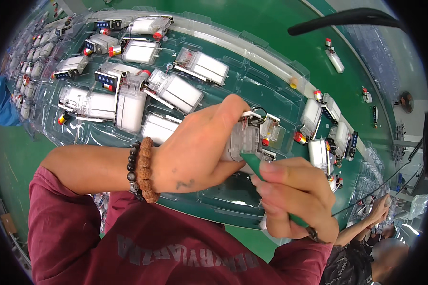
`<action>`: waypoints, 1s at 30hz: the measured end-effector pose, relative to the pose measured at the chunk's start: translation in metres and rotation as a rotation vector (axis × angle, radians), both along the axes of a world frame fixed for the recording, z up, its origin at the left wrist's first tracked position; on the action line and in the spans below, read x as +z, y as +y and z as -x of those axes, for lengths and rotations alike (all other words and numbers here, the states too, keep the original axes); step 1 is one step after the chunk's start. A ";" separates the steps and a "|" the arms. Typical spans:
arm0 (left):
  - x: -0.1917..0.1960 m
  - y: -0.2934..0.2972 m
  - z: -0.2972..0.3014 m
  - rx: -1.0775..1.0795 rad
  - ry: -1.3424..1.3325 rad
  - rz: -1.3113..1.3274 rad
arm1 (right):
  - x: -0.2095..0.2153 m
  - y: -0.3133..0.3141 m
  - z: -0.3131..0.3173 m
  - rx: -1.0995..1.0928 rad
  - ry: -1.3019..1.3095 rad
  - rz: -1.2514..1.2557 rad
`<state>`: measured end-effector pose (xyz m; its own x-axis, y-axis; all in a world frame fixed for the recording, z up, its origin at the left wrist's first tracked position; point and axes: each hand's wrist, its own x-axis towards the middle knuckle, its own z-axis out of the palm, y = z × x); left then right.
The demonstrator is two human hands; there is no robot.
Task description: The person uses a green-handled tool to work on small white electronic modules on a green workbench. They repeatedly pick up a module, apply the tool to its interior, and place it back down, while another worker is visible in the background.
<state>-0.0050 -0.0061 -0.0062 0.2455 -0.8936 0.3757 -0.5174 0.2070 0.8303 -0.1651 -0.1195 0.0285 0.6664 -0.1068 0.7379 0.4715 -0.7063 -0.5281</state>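
We are on a factory assembly line: a long green bench [280, 28] curves away, its near edge lined with clear plastic trays [252, 52] of identical white-and-clear small assemblies [131, 107]. At its far right corner, another worker [378, 213] bends over more trays.

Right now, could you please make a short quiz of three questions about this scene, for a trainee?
1. True or false: the left hand holds a clear plastic part.
2. The right hand grips a tool of which colour? A red, B green, C yellow.
3. Fill in: the left wrist wears a ____ bracelet.

Key: 1 true; 2 B; 3 beaded.
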 end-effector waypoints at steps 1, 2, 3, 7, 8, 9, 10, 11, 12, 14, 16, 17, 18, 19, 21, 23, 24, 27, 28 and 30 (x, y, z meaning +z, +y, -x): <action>-0.001 0.000 0.000 0.005 -0.004 0.012 | -0.002 0.000 0.001 0.011 -0.010 -0.064; -0.002 0.000 0.000 0.009 -0.009 0.025 | -0.001 -0.001 0.005 0.017 0.019 -0.119; -0.003 0.001 0.001 0.017 -0.010 0.037 | 0.000 -0.002 0.011 0.025 0.051 -0.174; -0.004 0.002 0.003 0.022 0.017 0.029 | 0.001 -0.005 0.019 0.090 0.103 -0.239; -0.002 0.002 0.004 0.022 0.017 0.021 | 0.001 -0.005 0.018 0.094 0.102 -0.231; -0.002 0.002 0.005 0.024 0.014 0.011 | -0.001 -0.005 0.019 0.098 0.102 -0.225; -0.002 0.002 0.005 0.028 0.013 0.008 | -0.002 -0.005 0.017 0.095 0.104 -0.215; -0.003 0.002 0.005 0.032 0.012 0.005 | -0.003 -0.006 0.017 0.094 0.108 -0.206; -0.003 0.002 0.006 0.035 0.014 0.003 | -0.005 -0.006 0.017 0.092 0.110 -0.196; -0.003 0.002 0.006 0.030 0.013 0.001 | -0.005 -0.008 0.019 0.092 0.121 -0.174; -0.004 0.001 0.007 0.027 0.008 0.006 | -0.005 -0.009 0.020 0.088 0.135 -0.156; -0.004 0.000 0.008 0.025 0.005 0.010 | -0.004 -0.010 0.022 0.086 0.149 -0.143; -0.005 -0.001 0.008 0.023 -0.001 0.014 | -0.003 -0.010 0.022 0.085 0.163 -0.135; -0.005 -0.001 0.009 0.028 0.001 0.012 | -0.001 -0.011 0.022 0.085 0.182 -0.125; -0.006 -0.002 0.011 0.040 0.009 0.006 | 0.003 -0.014 0.022 0.089 0.210 -0.084; -0.005 -0.003 0.012 0.047 0.013 -0.016 | 0.007 -0.017 0.018 0.097 0.225 -0.024; -0.005 -0.004 0.013 0.044 0.016 -0.026 | 0.009 -0.017 0.019 0.090 0.233 -0.003; -0.009 -0.007 0.015 0.034 -0.042 -0.020 | 0.013 -0.016 0.021 0.071 0.238 0.068; -0.009 -0.008 0.016 0.042 -0.059 -0.024 | 0.013 -0.015 0.021 0.066 0.227 0.099; -0.008 -0.009 0.018 0.055 -0.093 -0.031 | 0.009 -0.013 0.020 0.060 0.171 0.168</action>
